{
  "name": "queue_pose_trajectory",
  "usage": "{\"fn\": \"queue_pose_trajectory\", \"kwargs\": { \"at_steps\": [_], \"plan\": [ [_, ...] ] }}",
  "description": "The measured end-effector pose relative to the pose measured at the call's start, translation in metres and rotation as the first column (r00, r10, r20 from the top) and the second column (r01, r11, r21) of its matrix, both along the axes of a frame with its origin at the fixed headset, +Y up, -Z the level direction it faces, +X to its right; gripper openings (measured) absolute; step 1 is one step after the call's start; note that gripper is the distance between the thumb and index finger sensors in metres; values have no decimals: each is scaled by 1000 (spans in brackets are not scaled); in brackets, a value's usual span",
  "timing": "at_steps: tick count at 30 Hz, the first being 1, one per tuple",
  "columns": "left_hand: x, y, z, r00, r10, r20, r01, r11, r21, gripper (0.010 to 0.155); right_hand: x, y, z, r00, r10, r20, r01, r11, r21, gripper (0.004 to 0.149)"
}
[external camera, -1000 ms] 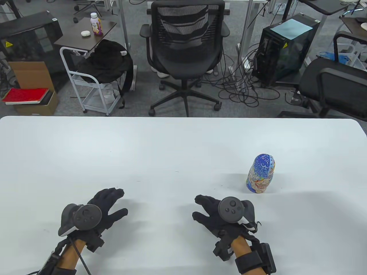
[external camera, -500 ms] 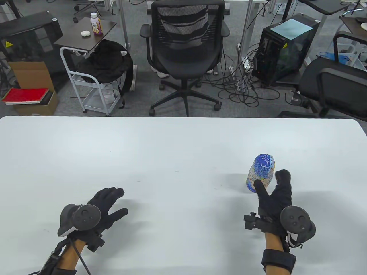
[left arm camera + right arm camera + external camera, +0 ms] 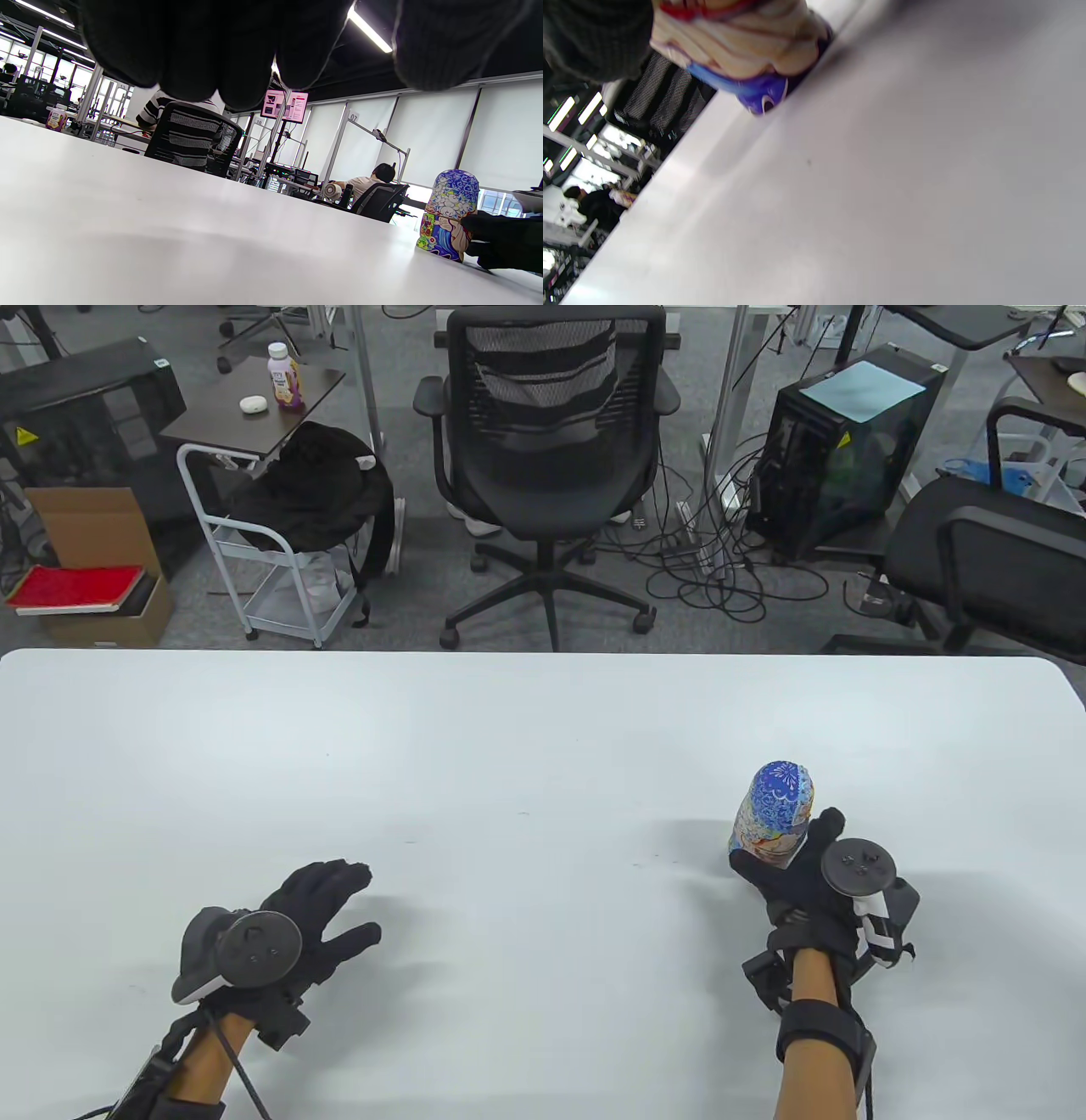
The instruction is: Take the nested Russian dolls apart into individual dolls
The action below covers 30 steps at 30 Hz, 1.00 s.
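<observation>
One painted nesting doll (image 3: 776, 806), blue on top and multicoloured below, stands upright and closed on the right of the white table (image 3: 509, 746). My right hand (image 3: 785, 841) grips its lower half, thumb on the near left side and fingers round the right side. The left wrist view shows the doll (image 3: 449, 212) with the right hand (image 3: 500, 245) against its base. In the right wrist view the doll (image 3: 742, 42) sits close under the glove's fingers (image 3: 589, 38), its bottom on the table. My left hand (image 3: 365, 903) rests flat and empty on the near left of the table, fingers spread.
Beyond the table's far edge stand a black office chair (image 3: 543, 449), a white cart with a black bag (image 3: 297, 517), and a computer tower (image 3: 840, 441). The white tabletop stretches wide to the left and behind the doll.
My right hand swung from the table's near middle out to the right, then moved forward and closed round the doll's lower half. The doll and left hand stayed put.
</observation>
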State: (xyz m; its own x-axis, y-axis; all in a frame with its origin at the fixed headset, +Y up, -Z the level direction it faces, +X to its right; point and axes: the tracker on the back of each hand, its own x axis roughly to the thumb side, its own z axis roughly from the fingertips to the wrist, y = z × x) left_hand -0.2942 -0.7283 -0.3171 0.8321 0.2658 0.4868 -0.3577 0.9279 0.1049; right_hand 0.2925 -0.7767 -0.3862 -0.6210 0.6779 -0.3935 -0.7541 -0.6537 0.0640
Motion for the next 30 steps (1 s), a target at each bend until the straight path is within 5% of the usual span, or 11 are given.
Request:
{"fn": "queue_pose_trajectory", "kwargs": {
  "at_steps": [7,16,24,27,30],
  "plan": [
    [5,-2,-1,999,-34,28,34,999,1,72,4,-7,-9,997,16,76,-9,996,-86,115],
    [10,-2,2,999,-2,44,2,1000,-5,71,-8,0,-4,990,133,49,-133,991,10,117],
    [20,3,9,996,67,62,-67,998,-1,71,-52,12,5,988,47,-149,-12,973,231,116],
    [30,9,12,988,125,91,-125,992,-1,72,-87,23,14,978,45,-202,54,886,460,116],
    [46,17,18,976,176,131,-179,984,6,74,-122,33,28,955,-27,-296,201,794,574,116]
  ]
}}
